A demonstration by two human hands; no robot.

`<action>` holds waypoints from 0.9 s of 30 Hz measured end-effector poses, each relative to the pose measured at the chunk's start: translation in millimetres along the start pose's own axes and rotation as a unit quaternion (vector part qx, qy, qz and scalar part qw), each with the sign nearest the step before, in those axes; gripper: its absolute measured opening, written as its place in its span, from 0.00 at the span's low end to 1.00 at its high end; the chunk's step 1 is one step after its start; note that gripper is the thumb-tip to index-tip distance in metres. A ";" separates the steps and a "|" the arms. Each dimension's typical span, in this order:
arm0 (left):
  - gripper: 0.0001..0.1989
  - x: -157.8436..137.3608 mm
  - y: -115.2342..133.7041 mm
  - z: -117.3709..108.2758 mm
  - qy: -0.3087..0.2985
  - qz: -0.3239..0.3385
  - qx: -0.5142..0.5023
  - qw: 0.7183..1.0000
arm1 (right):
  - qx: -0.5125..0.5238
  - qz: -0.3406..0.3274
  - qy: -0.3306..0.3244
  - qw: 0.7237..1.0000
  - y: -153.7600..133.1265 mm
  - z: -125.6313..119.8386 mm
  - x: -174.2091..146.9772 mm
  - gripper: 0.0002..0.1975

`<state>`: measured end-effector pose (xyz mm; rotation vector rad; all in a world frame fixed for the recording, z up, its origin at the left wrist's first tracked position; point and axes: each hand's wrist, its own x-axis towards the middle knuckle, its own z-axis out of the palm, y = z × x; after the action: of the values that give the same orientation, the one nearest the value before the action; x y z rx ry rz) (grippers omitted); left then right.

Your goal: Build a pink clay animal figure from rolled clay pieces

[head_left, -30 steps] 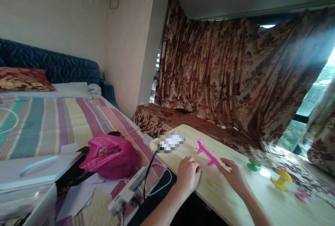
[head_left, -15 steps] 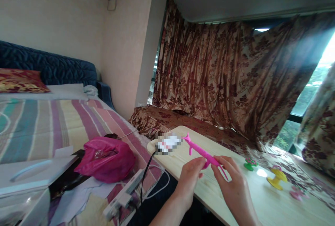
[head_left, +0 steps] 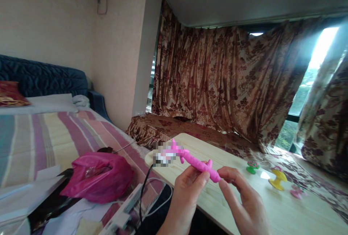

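Note:
A bright pink modelling-clay animal figure (head_left: 197,164) with a long body, short legs and pointed ears is held up over the pale wooden table (head_left: 228,155). My left hand (head_left: 186,191) grips its body between thumb and fingers. At the rear end, the thumb and forefinger of my right hand (head_left: 243,200) pinch the figure's tip; the thin tail seen earlier is hidden. The figure's head overlaps a blurred-out flat object (head_left: 164,156) at the table's far left corner.
Right of my hands stand a green figure (head_left: 252,167), a yellow one (head_left: 277,179) and a small pink one (head_left: 297,191). On the striped bed (head_left: 51,133) at left lie a pink plastic bag (head_left: 100,177) and a power strip (head_left: 122,209). Cables hang beside the table edge.
The view has turned slightly right. The pink figure has rolled in my hands, and its head points further left. My right fingers have shifted to its rear end.

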<state>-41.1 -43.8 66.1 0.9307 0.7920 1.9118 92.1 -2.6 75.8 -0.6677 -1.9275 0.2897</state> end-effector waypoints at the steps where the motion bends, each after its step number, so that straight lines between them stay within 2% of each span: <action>1: 0.18 -0.6 0.2 1.1 0.006 0.003 -0.008 1.000 | 0.005 0.003 -0.003 1.000 -1.3 0.5 0.4 0.08; 5: 0.16 -1.1 0.5 3.6 0.022 0.016 -0.032 0.999 | 0.022 0.026 -0.006 0.999 -4.1 4.6 1.2 0.08; 9: 0.16 -1.0 2.7 3.4 0.009 0.013 -0.019 1.000 | 0.041 0.041 -0.006 0.998 -3.4 6.7 -0.3 0.08; 17: 0.12 -2.4 7.7 4.6 -0.003 0.017 -0.021 1.000 | 0.057 0.066 -0.065 0.994 -6.7 -8.7 4.0 0.09; 27: 0.11 -5.0 13.1 5.5 -0.021 0.011 0.018 1.000 | 0.092 0.114 -0.073 0.986 -10.0 -10.1 5.7 0.11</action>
<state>-40.1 -53.1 77.9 1.0018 0.7975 1.8957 96.2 -8.4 89.4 -0.7615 -1.9332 0.6690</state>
